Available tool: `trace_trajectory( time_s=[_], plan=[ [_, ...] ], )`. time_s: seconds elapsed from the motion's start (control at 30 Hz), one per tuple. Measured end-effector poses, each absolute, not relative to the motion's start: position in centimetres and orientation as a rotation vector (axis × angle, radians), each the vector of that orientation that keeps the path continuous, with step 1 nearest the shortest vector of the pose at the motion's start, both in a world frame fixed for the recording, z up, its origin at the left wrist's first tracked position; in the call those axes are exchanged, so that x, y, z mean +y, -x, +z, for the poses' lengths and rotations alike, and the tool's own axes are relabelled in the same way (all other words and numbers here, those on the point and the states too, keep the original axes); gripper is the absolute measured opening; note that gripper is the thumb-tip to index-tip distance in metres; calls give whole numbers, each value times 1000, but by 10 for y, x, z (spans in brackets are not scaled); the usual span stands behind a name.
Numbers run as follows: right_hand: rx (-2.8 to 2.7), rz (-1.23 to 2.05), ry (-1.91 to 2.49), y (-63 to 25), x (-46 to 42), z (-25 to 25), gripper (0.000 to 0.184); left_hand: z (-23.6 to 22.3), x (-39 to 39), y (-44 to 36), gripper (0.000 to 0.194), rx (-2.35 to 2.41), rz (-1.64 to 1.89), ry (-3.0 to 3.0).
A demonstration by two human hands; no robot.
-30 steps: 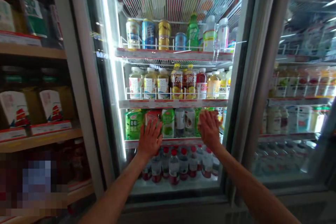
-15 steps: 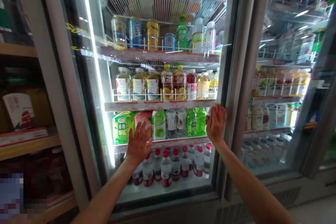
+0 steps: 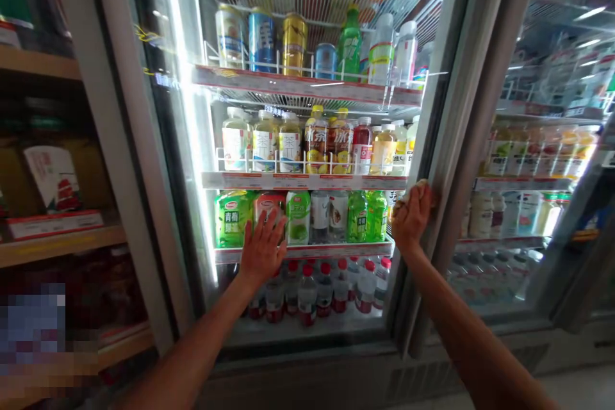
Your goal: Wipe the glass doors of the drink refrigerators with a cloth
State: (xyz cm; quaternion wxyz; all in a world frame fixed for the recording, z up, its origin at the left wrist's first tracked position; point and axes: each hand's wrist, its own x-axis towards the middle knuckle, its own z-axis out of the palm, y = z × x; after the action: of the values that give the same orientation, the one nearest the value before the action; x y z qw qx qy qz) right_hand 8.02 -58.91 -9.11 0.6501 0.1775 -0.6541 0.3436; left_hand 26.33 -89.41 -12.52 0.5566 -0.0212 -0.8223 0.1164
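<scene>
My left hand [image 3: 262,246] is spread out with its palm toward the glass door [image 3: 293,330] of a drinks cooler, appearing to rest on the pane. Behind it stand a red-labelled bottle [image 3: 267,200] and a green jug [image 3: 233,218]. At the right side of the door, my right hand [image 3: 410,218] is closed on a crumpled beige cloth [image 3: 423,189], pressed close to the metal door frame [image 3: 439,166]. Most of the cloth is hidden by the fingers.
Shelves of tea bottles [image 3: 290,147], cans [image 3: 294,45] and red-capped water bottles [image 3: 307,295] fill the lit cooler. To the right is another glass-fronted cooler [image 3: 519,243]. A wooden shelf [image 3: 62,243] with boxed goods stands on the left.
My right hand has shifted a little to the right with the cloth, nearer the door frame. The left hand stays at about the same place on the glass. The whole view has shifted slightly.
</scene>
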Motion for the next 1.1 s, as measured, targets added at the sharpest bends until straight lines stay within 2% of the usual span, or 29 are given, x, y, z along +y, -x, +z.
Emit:
trace_trajectory(
  time_s=[0.1, 0.23, 0.3, 0.37, 0.47, 0.53, 0.6, 0.73, 0.8, 1.0, 1.1],
  plan=[
    [-1478, 770, -413, -88, -601, -92, 51, -125, -894, -263, 61, -1930, 292, 54],
    [-1594, 596, -619, -118, -619, -174, 58, -124, -893, -265, 61, -1929, 285, 57],
    [-1618, 543, -657, -124, -622, -189, 59, -124, -893, -265, 62, -1934, 276, 67],
    [-1583, 546, -646, -118, -621, -166, 58, -124, -894, -266, 62, -1931, 275, 73],
    [-1467, 614, -585, -102, -622, -93, 54, -125, -895, -265, 64, -1919, 278, 75],
    [-1419, 648, -557, -99, -629, -62, 53, -125, -895, -265, 65, -1918, 277, 76],
    [-1429, 634, -595, -108, -640, -67, 55, -125, -895, -265, 65, -1912, 274, 84],
    [-1575, 447, -845, -141, -662, -137, 62, -125, -896, -265, 63, -1912, 275, 86],
    [-1614, 365, -948, -148, -668, -150, 63, -125, -897, -266, 61, -1929, 279, 80],
    [-1429, 577, -690, -131, -680, -62, 58, -124, -897, -268, 55, -1959, 290, 80],
    [-1472, 539, -739, -142, -694, -72, 58, -124, -896, -269, 56, -1951, 289, 84]
  ],
)
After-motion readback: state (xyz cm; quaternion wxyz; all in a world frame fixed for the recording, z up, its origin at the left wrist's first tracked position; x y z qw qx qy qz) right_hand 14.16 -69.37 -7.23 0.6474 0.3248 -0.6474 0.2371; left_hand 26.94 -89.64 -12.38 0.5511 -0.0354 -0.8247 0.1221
